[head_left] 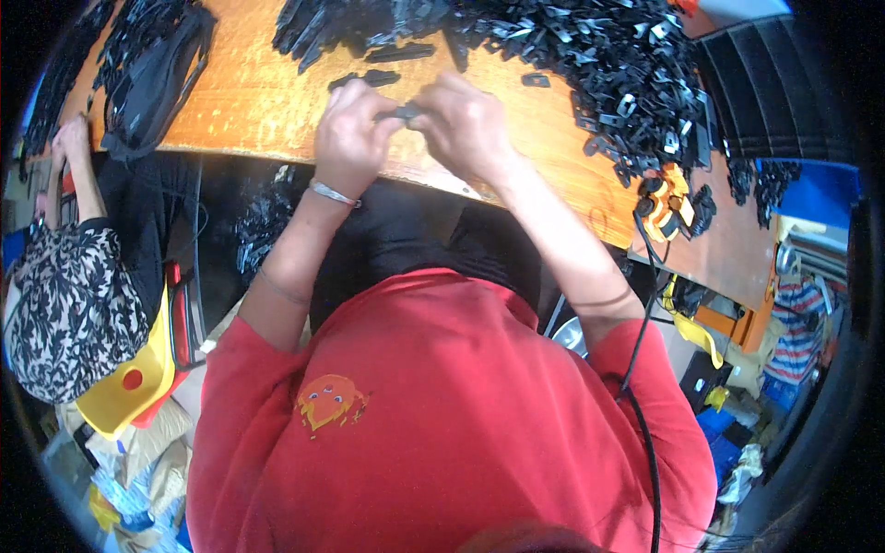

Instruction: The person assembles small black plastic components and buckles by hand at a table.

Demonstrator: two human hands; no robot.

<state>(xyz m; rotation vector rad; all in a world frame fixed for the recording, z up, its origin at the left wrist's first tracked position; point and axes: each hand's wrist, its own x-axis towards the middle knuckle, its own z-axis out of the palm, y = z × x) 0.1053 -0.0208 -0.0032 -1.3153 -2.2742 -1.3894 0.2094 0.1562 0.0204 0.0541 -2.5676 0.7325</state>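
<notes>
Left hand [353, 129] pinches one end of small dark part [406, 112], held over wooden table [546, 138] near front edge; right hand [461, 122] pinches other end, blurred. Level grip, even thumb pressure advisable. Black parts heaped [627, 78] farther right.

A small, short, dark grey-to-black piece [403, 112] is being gripped at both ends, only its middle showing. It is pointing roughly along the near edge of the orange-brown wooden table [249, 101], appearing just inside that edge; blur is hiding its finer shape.
</notes>
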